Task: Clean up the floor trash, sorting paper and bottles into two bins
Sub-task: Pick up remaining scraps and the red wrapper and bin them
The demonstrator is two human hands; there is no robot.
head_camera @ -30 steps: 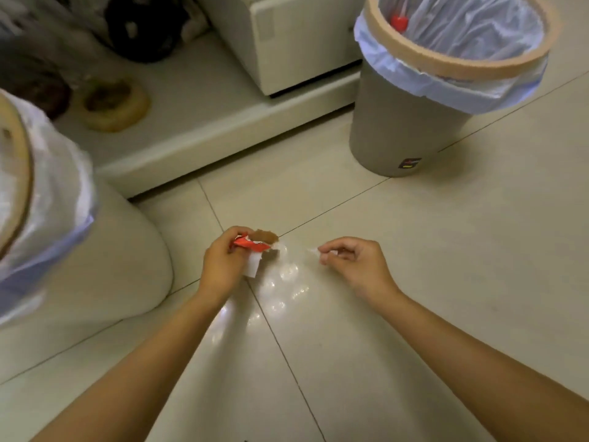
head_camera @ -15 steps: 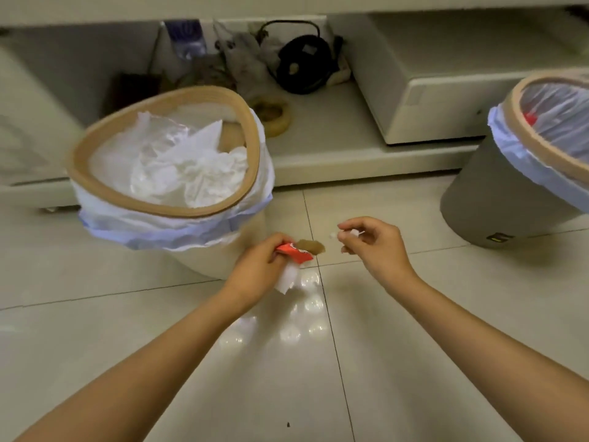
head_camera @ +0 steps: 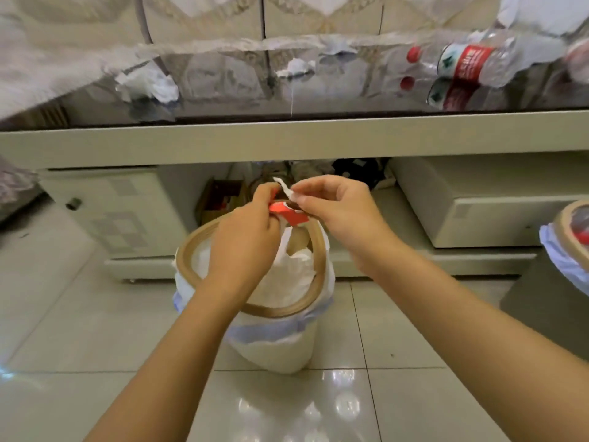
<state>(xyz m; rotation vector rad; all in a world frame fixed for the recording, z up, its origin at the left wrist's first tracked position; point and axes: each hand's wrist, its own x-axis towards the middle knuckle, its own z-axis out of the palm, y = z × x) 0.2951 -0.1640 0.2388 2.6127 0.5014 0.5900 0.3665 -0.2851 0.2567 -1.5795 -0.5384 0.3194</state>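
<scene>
Pale glossy floor tiles (head_camera: 79,330) fill the lower frame; a low cream cabinet with a dark glass top (head_camera: 287,103) spans the upper half. On that top lie crumpled paper (head_camera: 153,86) at upper left, a second wad (head_camera: 294,67) near centre, and a clear bottle (head_camera: 462,63) with a red label and cap at upper right, lying on its side.

At centre stands a lined bin (head_camera: 271,339) with a tan rim, holding white paper. A second lined bin (head_camera: 564,247) shows partly at the right edge, something red inside.

Both hands are held together directly above the far rim of the centre bin. The left hand (head_camera: 245,237) grips a red-and-white scrap (head_camera: 288,215) in curled fingers; the scrap juts to the right of the fist, over the bin opening. The right hand (head_camera: 338,208) pinches a small white scrap (head_camera: 285,189) between thumb and forefinger; it stands just above the red one, between the two hands.
</scene>
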